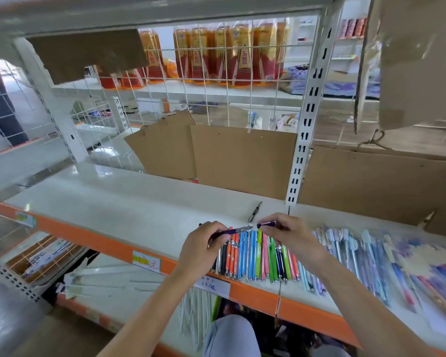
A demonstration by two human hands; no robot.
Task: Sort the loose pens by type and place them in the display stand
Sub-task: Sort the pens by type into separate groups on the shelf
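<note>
Fingers of the left hand [204, 243] pinch a purple pen [233, 231], the right hand [289, 234] pinches its cap [266, 224] — colored pens [258, 256] lie sorted at lower center, one black pen [255, 211] apart.

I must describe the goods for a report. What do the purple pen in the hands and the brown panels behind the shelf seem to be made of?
Purple pen: probably glossy plastic, since its barrel shines; its pale tip may be metal. Its cap looks the same. Brown panels: matte corrugated cardboard, with dull surface and rough cut edges.
</note>
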